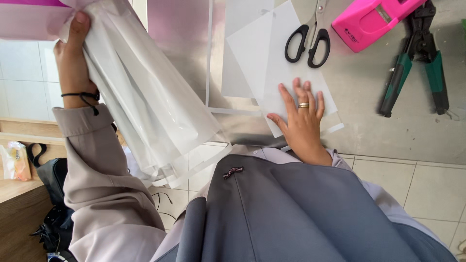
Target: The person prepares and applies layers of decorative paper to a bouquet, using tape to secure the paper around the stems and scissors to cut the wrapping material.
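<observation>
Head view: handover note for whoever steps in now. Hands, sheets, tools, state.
Left hand: raised off the table, gripping a stack of clear sheets.
Right hand: flat, pressing a white sheet onto the metal table.
Tools lying untouched: black-handled scissors, pink punch, green-handled pliers.
Done: one sheet laid on the table.
Left: the stack is not yet set down.

bright, even daylight is filling the scene. soft glare is washing over the metal tabletop [417, 131] and the clear plastic sheets [145, 97]. the right hand [301, 121] is casting only a faint shadow. the focus is staying sharp, with mild wide-angle stretching at the edges.
</observation>
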